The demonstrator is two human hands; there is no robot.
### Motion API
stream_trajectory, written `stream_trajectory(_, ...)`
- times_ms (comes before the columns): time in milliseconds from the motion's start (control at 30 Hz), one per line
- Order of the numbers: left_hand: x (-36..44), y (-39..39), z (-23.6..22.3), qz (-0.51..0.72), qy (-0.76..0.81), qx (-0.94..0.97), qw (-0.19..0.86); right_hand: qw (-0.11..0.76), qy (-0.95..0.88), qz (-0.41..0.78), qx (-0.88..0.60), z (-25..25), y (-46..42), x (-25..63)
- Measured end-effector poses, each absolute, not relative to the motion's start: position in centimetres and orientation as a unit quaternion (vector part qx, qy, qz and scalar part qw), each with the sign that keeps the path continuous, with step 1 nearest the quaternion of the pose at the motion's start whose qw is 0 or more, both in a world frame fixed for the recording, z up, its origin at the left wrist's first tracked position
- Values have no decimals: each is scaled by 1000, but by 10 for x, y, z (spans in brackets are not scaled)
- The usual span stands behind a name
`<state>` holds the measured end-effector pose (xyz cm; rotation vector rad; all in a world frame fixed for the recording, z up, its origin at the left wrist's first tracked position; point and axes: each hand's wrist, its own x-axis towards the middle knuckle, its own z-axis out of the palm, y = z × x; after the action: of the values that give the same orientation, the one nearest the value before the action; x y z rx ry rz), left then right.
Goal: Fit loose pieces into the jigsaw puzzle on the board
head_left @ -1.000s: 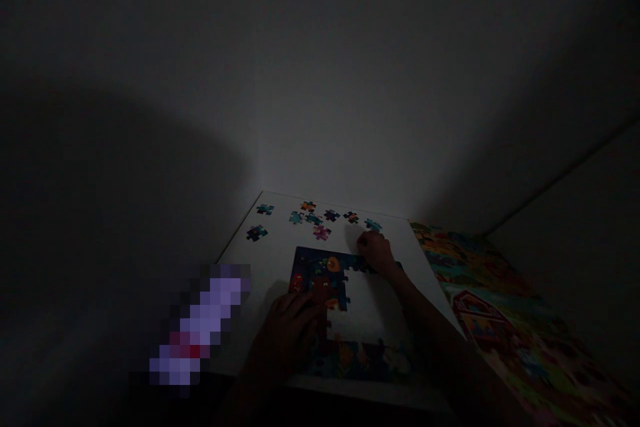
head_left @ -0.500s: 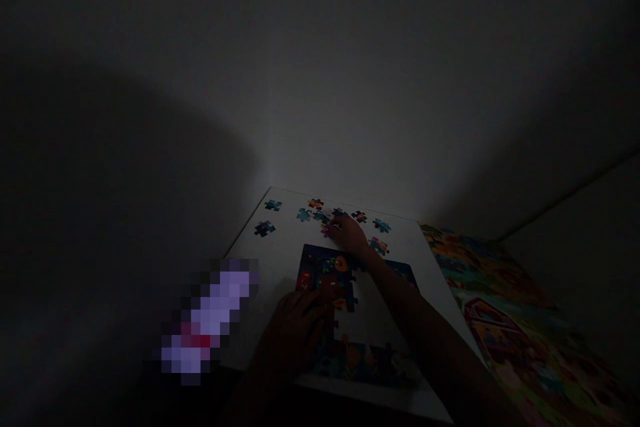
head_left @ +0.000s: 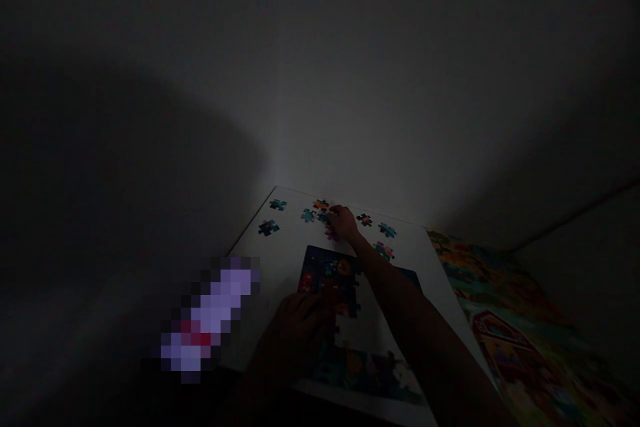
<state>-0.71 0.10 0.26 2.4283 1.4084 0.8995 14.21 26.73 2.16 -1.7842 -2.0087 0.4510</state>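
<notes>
Jigsaw pieces [head_left: 308, 215] lie loose in the far part of a white board [head_left: 280, 240], with nine showing. Two sit toward the board's far left corner, four cluster around the right hand [head_left: 343, 221], and three lie to that hand's right. Any piece beneath the hand is hidden.

The right arm reaches across the board, and its fingertips [head_left: 334, 219] press down among the cluster, touching a teal piece [head_left: 324, 217] and a pink piece [head_left: 330, 234]. The light is too dim to tell whether they pinch either one.

Nearer the board's front edge lies a partly built jigsaw puzzle [head_left: 325, 273], with a bare white gap [head_left: 363, 327] in its middle. The left hand [head_left: 295, 337] rests palm-down on it, fingers flat and slightly apart, clamped on nothing.

A brightly printed picture sheet [head_left: 520, 340] lies beside the board's right edge. A pixelated purple patch [head_left: 210, 317] covers the area just beyond its left edge.
</notes>
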Motion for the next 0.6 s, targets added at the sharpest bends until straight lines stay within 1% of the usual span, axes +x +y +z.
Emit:
stream_trajectory(167, -7, 1, 6, 329, 468, 816, 89, 211, -706, 164, -656, 24, 275, 127)
stream_trajectory(300, -6, 1, 8, 339, 462, 816, 77, 198, -693, 162, -675, 28, 278, 121)
stream_trajectory(600, -8, 3, -1, 330, 455, 826, 36, 183, -663, 145, -711, 25, 284, 111)
